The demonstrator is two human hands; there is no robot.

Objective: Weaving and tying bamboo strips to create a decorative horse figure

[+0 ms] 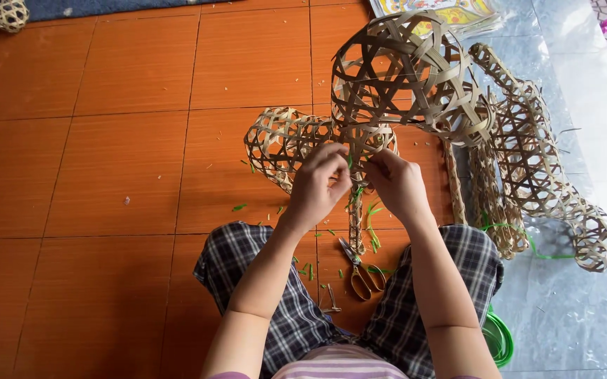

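— While the woven bamboo frame [401,77] is propped on the orange tiled floor [107,175] ahead of the knees, how are the hands placed?

— The left hand [317,186] and right hand [398,184] are held at its lower neck; fingers of both are pinched closed on the strips there.

— What is noted nearby?

— Scissors [361,274] are seen between the legs, with green trimmings [372,228] scattered around.

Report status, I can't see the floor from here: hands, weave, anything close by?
Left hand and right hand both pinching strips on the woven frame. Scissors on the floor between the knees. Green scraps under the hands.
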